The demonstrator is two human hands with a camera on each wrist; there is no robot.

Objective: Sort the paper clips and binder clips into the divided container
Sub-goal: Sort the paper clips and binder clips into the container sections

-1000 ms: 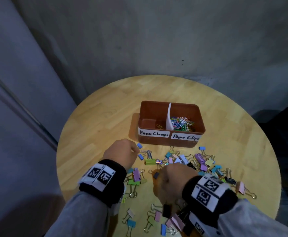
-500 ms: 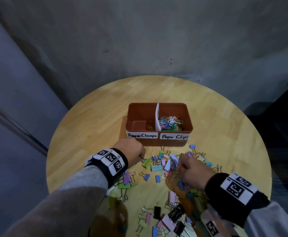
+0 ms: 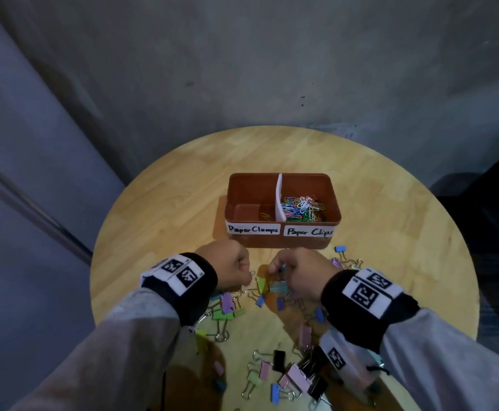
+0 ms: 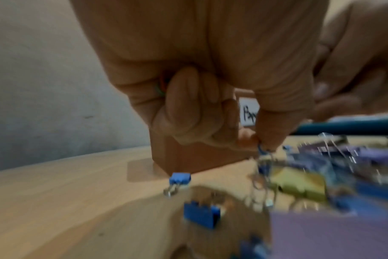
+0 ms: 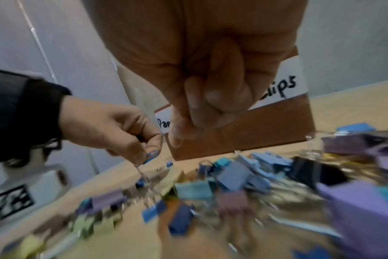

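The brown divided container point(image 3: 282, 240) stands mid-table. Its right "Paper Clips" side holds several coloured paper clips point(image 3: 301, 207); the left "Paper Clamps" side holds one yellow paper clip point(image 3: 266, 216). Just in front of it, my left hand point(image 3: 244, 269) point(image 4: 258, 143) pinches a small blue binder clip point(image 4: 261, 152) point(image 5: 151, 156) between thumb and forefinger, just above the table. My right hand point(image 3: 275, 266) point(image 5: 188, 133) hovers beside it over the pile of binder clips point(image 3: 275, 287). Its fingers are curled with nothing showing in them.
Binder clips in several colours lie scattered over the round wooden table point(image 3: 165, 221) from the container to the near edge, including black and pink ones point(image 3: 297, 376). A single blue clip point(image 3: 340, 249) lies at the container's right corner. A grey wall stands behind.
Both hands have drawn together in front of the container. My right hand moved left and lifted out of the pile; my left hand now holds a blue binder clip.
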